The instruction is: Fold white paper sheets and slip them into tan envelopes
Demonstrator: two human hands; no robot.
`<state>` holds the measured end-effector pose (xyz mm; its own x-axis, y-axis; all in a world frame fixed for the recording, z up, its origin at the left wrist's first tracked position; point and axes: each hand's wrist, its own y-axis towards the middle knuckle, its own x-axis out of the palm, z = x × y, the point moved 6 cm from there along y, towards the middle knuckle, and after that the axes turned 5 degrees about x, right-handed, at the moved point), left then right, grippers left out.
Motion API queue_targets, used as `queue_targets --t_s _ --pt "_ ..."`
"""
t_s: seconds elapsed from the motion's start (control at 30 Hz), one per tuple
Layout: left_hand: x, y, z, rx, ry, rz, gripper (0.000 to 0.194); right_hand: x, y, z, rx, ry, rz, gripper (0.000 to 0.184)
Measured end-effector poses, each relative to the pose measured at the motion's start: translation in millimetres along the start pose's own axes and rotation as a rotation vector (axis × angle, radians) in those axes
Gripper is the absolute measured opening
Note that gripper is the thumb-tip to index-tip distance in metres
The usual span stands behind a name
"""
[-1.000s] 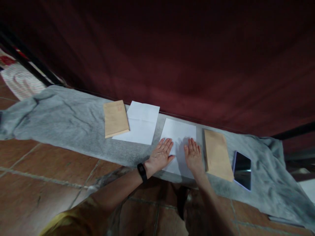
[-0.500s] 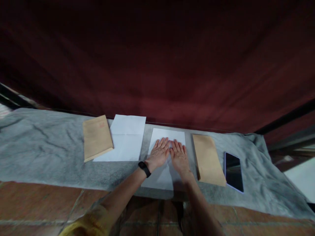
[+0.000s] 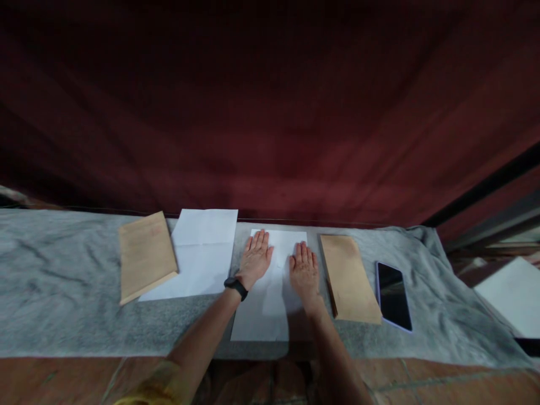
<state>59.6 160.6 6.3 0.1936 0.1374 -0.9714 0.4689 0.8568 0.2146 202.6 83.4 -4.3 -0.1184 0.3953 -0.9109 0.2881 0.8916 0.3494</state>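
A sheet of white paper [image 3: 274, 298] lies on the grey cloth in front of me. Flat on its left side rests my left hand [image 3: 255, 259], fingers stretched out, a black band on the wrist. My right hand [image 3: 305, 273] presses flat near the sheet's right edge, fingers straight. Bare paper shows between the two hands. Just right of the sheet is a stack of brown envelopes [image 3: 350, 278]. To the left, a second white paper [image 3: 206, 253] with crease lines lies partly under another brown envelope [image 3: 147, 256].
A phone [image 3: 394, 295] with a dark screen and light purple edge lies right of the envelope stack. Grey cloth [image 3: 76, 292] covers the long low surface. Behind it hangs a dark red curtain [image 3: 270, 140]. Tiled floor [image 3: 63, 379] runs along the front.
My hands have slid apart from the middle of the sheet toward its two sides, staying flat. The view has shifted, so everything sits a little further left.
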Motion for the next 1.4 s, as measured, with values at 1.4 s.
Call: queue_targets --t_s 1.4 --pt "-28.5 -80 7 0.132 0.001 0.119 0.059 -30 -40 -2 -0.055 0.041 -0.026 0.055"
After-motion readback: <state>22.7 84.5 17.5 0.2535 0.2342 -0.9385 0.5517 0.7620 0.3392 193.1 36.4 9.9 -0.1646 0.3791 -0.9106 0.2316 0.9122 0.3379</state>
